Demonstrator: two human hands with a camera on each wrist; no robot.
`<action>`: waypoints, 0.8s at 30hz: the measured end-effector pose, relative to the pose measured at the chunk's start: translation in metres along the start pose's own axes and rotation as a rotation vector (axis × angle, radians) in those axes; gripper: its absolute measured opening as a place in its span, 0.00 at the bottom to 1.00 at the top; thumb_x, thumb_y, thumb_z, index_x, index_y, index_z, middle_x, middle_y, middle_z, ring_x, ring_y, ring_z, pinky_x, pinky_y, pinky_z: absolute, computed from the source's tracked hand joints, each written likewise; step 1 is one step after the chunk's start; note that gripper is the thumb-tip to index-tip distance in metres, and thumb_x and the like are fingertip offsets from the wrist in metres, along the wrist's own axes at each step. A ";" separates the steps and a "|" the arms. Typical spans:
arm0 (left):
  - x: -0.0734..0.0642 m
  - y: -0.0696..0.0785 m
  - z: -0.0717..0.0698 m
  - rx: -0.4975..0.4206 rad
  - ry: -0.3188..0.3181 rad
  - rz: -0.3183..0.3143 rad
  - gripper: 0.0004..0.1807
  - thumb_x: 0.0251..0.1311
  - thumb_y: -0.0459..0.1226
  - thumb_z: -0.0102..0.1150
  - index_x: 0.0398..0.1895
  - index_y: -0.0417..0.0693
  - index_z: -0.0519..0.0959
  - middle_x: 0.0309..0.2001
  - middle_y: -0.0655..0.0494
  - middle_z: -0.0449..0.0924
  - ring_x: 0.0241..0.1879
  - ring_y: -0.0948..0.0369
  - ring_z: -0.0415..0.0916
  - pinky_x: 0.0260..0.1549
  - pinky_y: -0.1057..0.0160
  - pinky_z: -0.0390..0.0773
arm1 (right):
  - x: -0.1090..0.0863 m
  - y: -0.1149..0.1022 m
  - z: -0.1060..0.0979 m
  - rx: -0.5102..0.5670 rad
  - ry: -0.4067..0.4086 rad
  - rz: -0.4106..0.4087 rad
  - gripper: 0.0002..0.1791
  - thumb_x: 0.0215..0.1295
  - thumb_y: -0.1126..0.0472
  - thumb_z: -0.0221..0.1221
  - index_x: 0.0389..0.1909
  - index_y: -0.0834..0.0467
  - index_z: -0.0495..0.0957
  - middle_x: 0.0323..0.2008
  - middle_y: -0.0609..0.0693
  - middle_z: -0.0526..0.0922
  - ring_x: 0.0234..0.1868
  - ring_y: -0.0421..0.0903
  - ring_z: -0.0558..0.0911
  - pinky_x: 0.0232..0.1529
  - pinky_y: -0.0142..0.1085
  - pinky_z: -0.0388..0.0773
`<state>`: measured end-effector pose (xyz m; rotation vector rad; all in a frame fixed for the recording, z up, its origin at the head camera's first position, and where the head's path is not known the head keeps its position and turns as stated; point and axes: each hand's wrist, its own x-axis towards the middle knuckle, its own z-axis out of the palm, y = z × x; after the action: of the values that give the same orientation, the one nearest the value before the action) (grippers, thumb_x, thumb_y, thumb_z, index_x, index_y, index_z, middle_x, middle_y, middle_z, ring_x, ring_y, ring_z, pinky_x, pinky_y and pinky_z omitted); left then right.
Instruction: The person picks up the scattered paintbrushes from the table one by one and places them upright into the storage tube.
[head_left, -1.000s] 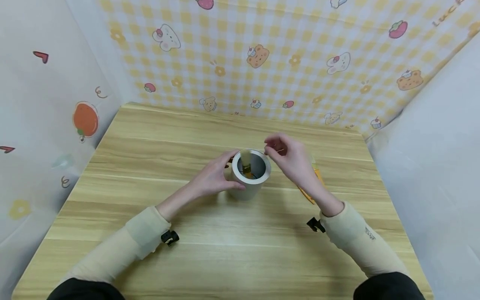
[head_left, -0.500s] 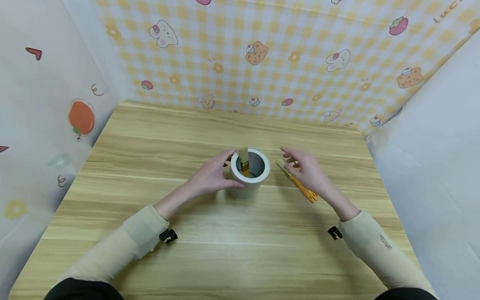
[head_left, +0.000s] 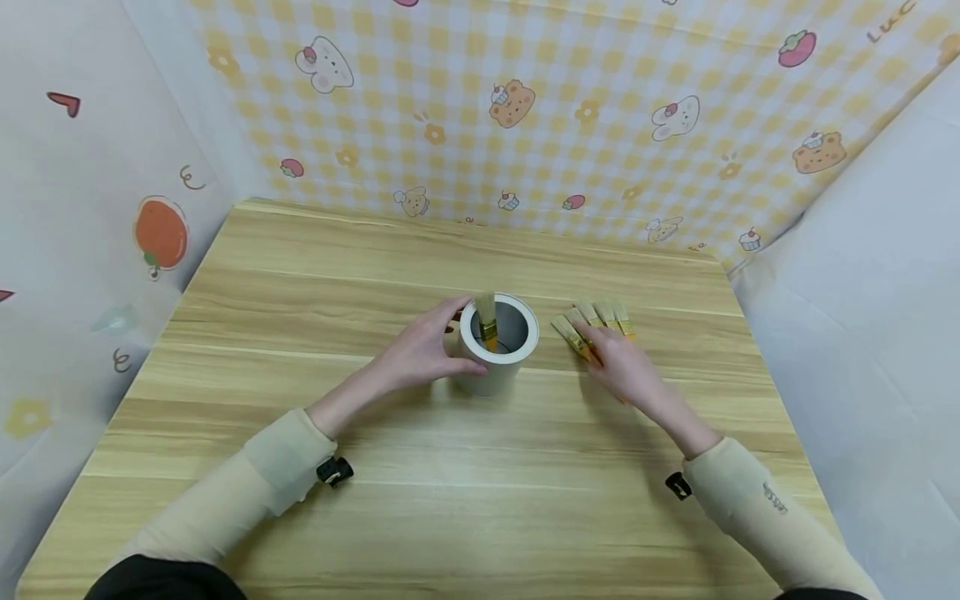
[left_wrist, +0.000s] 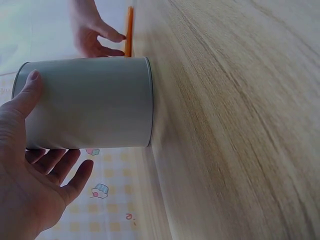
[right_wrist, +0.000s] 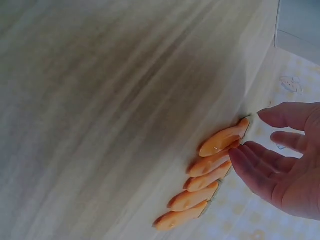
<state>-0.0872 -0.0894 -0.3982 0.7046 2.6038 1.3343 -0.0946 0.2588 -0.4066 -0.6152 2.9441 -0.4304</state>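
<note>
A light grey canister [head_left: 487, 382] stands upright on the table. My left hand [head_left: 429, 348] holds it from the left, the thumb and fingers on opposite sides, as the left wrist view also shows. Inside leans a paintbrush [head_left: 487, 322], pale bristles up past the rim, its orange handle mostly hidden. To the right, my right hand [head_left: 621, 367] reaches down over several flat paintbrushes [head_left: 570, 335] lying side by side. In the right wrist view its fingers are spread around the handle [right_wrist: 220, 141] of the brush nearest the canister, thumb and fingertips apart.
The wood-grain table [head_left: 420, 492] meets a yellow checked backdrop [head_left: 450, 100] at the back. White sheets hang on the left [head_left: 75, 183] and right [head_left: 877, 325] sides.
My right hand has left the canister's rim and moved right and down onto the lying brushes. The brush in the canister now leans against its back-left rim. My left hand stays on the canister.
</note>
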 end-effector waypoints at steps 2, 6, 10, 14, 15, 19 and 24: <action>0.000 0.000 0.000 -0.002 0.000 0.001 0.57 0.47 0.50 0.82 0.79 0.54 0.59 0.70 0.52 0.72 0.65 0.51 0.75 0.63 0.48 0.82 | -0.001 0.000 0.003 -0.010 0.008 0.004 0.41 0.59 0.73 0.66 0.75 0.61 0.66 0.56 0.67 0.82 0.43 0.59 0.83 0.39 0.52 0.83; 0.000 -0.001 0.000 -0.005 0.004 0.016 0.57 0.48 0.49 0.82 0.79 0.52 0.59 0.70 0.50 0.72 0.65 0.50 0.76 0.62 0.48 0.82 | -0.003 0.000 0.008 -0.060 0.048 -0.006 0.39 0.59 0.74 0.66 0.73 0.60 0.69 0.53 0.66 0.82 0.46 0.62 0.84 0.41 0.56 0.85; 0.000 -0.002 0.001 0.002 0.006 0.022 0.57 0.48 0.49 0.82 0.79 0.52 0.59 0.70 0.51 0.73 0.65 0.51 0.76 0.62 0.49 0.83 | -0.003 -0.001 0.011 -0.090 0.086 -0.023 0.34 0.62 0.75 0.64 0.71 0.60 0.72 0.50 0.66 0.82 0.41 0.61 0.83 0.35 0.54 0.84; -0.001 -0.002 0.000 0.005 0.005 0.019 0.57 0.48 0.50 0.82 0.79 0.53 0.59 0.70 0.51 0.73 0.65 0.51 0.75 0.62 0.48 0.83 | -0.003 -0.003 0.010 -0.089 0.083 -0.027 0.34 0.60 0.75 0.65 0.70 0.62 0.73 0.49 0.66 0.81 0.39 0.59 0.82 0.32 0.52 0.83; -0.001 -0.002 0.000 0.008 0.004 0.018 0.57 0.48 0.50 0.82 0.79 0.53 0.59 0.70 0.51 0.73 0.65 0.51 0.75 0.62 0.48 0.82 | -0.002 -0.003 0.009 -0.086 0.078 -0.025 0.34 0.59 0.75 0.66 0.69 0.62 0.73 0.48 0.66 0.81 0.39 0.59 0.82 0.33 0.52 0.83; -0.001 -0.002 0.000 0.019 0.007 0.017 0.57 0.48 0.52 0.81 0.79 0.53 0.59 0.70 0.52 0.73 0.65 0.52 0.75 0.63 0.45 0.81 | 0.000 -0.005 0.009 -0.075 0.036 -0.017 0.30 0.59 0.74 0.67 0.65 0.65 0.76 0.48 0.65 0.83 0.42 0.59 0.83 0.38 0.53 0.84; -0.002 -0.003 0.000 0.027 0.012 0.030 0.57 0.48 0.52 0.81 0.80 0.52 0.59 0.70 0.51 0.73 0.66 0.51 0.75 0.63 0.44 0.80 | 0.004 -0.007 0.007 -0.075 0.018 -0.023 0.26 0.54 0.77 0.66 0.57 0.68 0.80 0.35 0.59 0.86 0.33 0.54 0.83 0.35 0.50 0.83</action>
<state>-0.0866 -0.0915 -0.4005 0.7453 2.6363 1.3177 -0.0942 0.2491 -0.4116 -0.6573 2.9851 -0.3299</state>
